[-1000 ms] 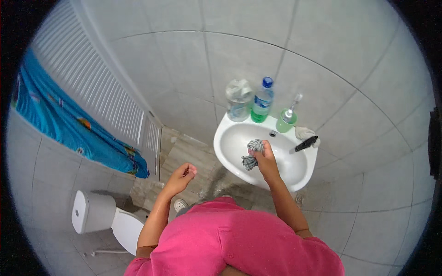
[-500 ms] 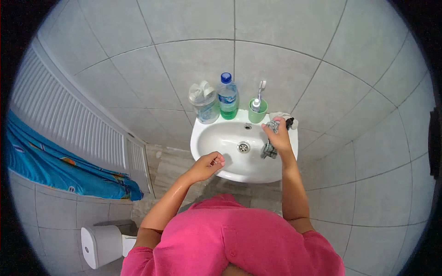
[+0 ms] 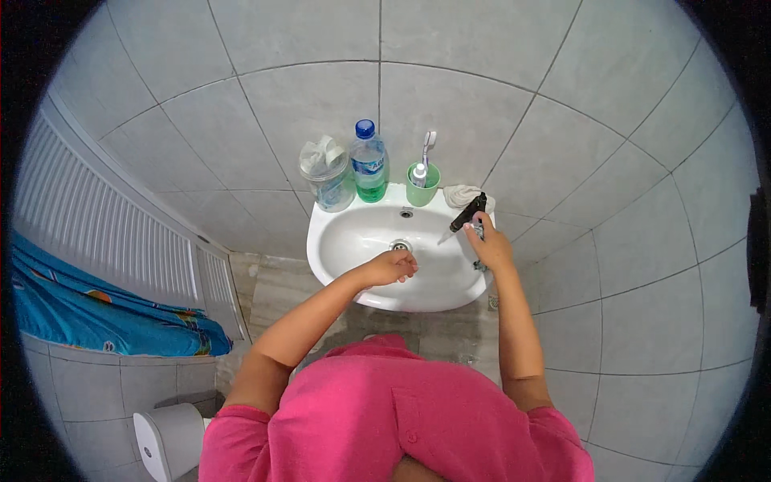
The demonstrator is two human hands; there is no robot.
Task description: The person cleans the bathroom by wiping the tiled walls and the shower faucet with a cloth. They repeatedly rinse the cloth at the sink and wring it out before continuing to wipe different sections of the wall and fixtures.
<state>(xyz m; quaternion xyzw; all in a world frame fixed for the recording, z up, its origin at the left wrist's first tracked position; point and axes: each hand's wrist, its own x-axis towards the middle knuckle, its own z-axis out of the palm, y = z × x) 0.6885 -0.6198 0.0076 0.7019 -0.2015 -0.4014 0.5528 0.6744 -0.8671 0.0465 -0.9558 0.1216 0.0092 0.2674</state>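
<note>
My right hand (image 3: 491, 245) is closed around a grey checked cloth (image 3: 479, 265), mostly hidden by the fingers. It is beside a black tap (image 3: 466, 215) at the right back of the white washbasin (image 3: 321, 263). A pale streak, like running water, shows at the tap's tip. My left hand (image 3: 387, 268) hovers over the basin's front left, just before the drain (image 3: 400, 246). Its fingers are curled and nothing shows in them.
Along the basin's back stand a clear tub (image 3: 331, 189) with white contents, a blue-capped bottle (image 3: 369, 169) of green liquid, a green cup (image 3: 423, 191) holding a toothbrush and tube, and a pale crumpled cloth (image 3: 466, 195). A blue curtain (image 3: 104, 309) hangs left, above a white toilet (image 3: 165, 442).
The checked cloth has come off the black tap and is gathered in my right hand, exposing the tap. My left hand has moved right, further over the basin. The whole view has shifted slightly.
</note>
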